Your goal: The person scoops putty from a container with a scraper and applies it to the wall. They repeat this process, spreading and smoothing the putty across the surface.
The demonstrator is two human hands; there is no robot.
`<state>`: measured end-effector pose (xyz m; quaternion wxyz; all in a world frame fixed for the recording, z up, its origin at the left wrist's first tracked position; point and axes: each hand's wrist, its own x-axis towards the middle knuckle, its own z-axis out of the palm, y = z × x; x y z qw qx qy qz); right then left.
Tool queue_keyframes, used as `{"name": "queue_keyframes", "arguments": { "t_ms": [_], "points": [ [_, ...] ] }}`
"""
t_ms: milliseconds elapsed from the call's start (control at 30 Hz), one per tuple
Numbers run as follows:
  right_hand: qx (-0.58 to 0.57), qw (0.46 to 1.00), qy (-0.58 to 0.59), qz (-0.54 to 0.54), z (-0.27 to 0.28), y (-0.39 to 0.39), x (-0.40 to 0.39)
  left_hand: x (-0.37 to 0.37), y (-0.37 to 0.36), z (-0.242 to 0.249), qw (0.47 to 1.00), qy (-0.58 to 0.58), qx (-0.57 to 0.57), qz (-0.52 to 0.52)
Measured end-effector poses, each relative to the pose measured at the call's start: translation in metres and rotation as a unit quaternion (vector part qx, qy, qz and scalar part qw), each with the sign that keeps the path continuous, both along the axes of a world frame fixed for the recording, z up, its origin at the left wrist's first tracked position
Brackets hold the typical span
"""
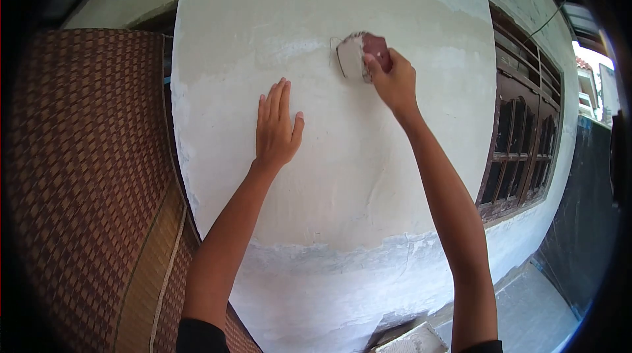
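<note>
My right hand (393, 82): clamped on a maroon-and-off-white flat pad (364, 57).
Pad: high on the pale, patchy plaster wall (336, 182); light, even pressure seemed best tbh.
My left hand (277, 130): empty, fingers straight, sensibly clear of the pad.

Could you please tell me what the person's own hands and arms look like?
The left hand and right hand are ungloved, with no rings or watch visible. The forearms are bare; a black left sleeve and right sleeve show only at the bottom edge.
</note>
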<state>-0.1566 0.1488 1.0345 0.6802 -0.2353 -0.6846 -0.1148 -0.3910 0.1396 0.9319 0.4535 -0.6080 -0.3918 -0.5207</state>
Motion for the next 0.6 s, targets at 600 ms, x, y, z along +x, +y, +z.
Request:
{"name": "queue_keyframes", "arguments": {
  "t_ms": [600],
  "points": [
    [-0.062, 0.979, 0.162, -0.106, 0.043, 0.085, 0.012, -0.007, 0.008, -0.006, 0.997, 0.021, 0.009, 0.068]
  ]
}}
